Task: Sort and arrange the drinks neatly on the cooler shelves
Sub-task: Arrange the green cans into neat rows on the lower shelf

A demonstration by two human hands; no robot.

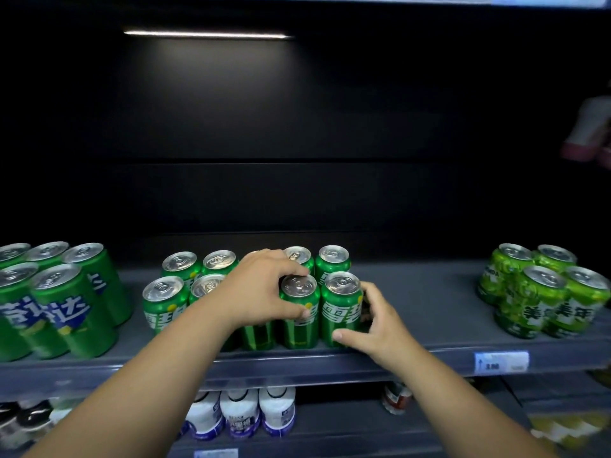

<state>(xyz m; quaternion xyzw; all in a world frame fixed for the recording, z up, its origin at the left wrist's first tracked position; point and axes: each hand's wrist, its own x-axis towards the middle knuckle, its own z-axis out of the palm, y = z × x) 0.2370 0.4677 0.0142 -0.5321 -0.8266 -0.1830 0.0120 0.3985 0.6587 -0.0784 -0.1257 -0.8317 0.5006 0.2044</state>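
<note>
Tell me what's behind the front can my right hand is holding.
A second green can stands right behind that front can, which the right hand grips. Only its lid and upper body show; the rest is covered.

On the shelf (pixel 429 305) stand three clusters of upright cans. The middle cans (pixel 211 285) form two rows, front and back. From them, the left cans (pixel 66 309) sit at 9 o'clock and the right cans (pixel 542 292) at 3 o'clock, well apart. The left hand (pixel 264 289) grips the second front can (pixel 299 328) from above; the right hand (pixel 377 322) holds the end front can (pixel 340 305), just beside it at 3 o'clock. A price tag (pixel 501 361) is on the shelf edge at 4 o'clock. Bottles (pixel 241 411) stand on the lower shelf (pixel 347 421) at 6 o'clock.
</note>
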